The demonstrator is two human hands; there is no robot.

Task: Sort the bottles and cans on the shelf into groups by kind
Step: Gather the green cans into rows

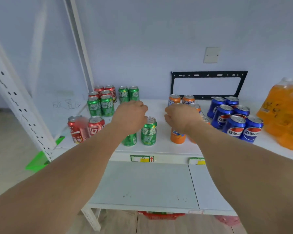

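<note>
Looking down at the white shelf [159, 149], I judge the sorting well along but not finished. The blue Pepsi cans [233, 119] stand bunched at the right, just beside the shrink-wrapped pack of orange drink bottles [284, 115], and the orange Fanta cans [181, 102] cluster left of them. The green Sprite cans [100, 105] are split: some at the back left, some in the middle back, two at the front. The red Coca-Cola cans [101, 92] are split too, several behind the Sprite and two at the front left.

My left hand [130, 115] hangs with fingers curled above a front Sprite can [148, 130]; I cannot tell whether it grips anything. My right hand [181, 117] curls above a front Fanta can [177, 136], grip equally unclear.
</note>
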